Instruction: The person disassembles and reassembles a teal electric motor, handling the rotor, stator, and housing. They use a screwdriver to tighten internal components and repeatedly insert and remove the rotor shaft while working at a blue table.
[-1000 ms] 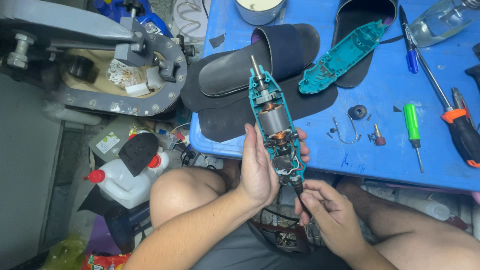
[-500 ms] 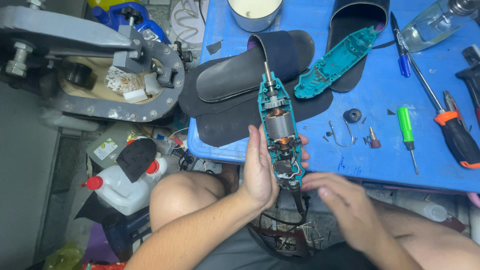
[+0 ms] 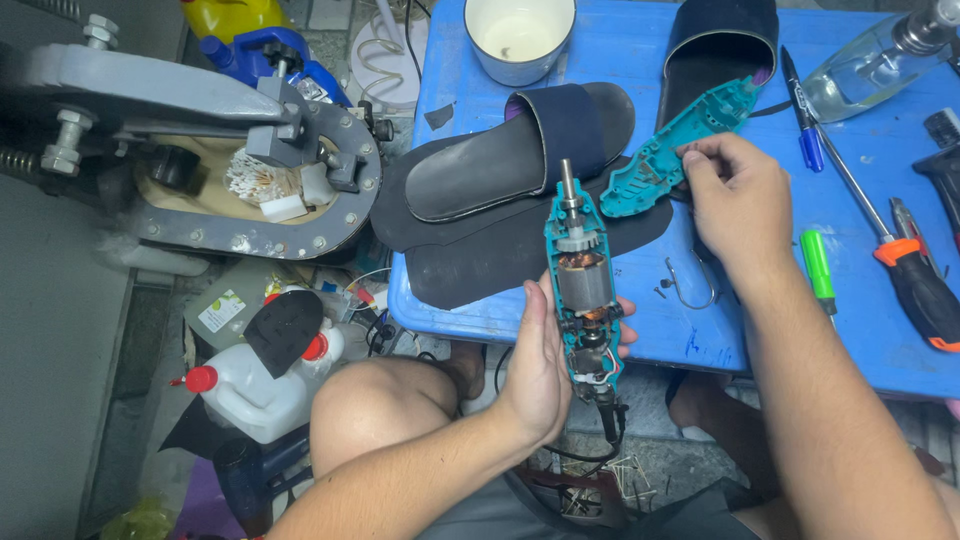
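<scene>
head view showed a blue desk (image 3: 640,40) carrying a dark sandal (image 3: 520,150), a white cup (image 3: 520,35) and an orange-handled screwdriver (image 3: 915,275). the left hand (image 3: 540,365) wrapped around an opened teal power tool (image 3: 583,290), motor exposed, held upright over the desk's near edge. the right hand (image 3: 735,190) pinched the tool's loose teal cover (image 3: 670,150), which lay on the desk beside the sandal.

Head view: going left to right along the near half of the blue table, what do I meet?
Left hand → opened teal power tool with bare motor → small metal hook → green-handled screwdriver → orange-and-black-handled screwdriver.
</scene>
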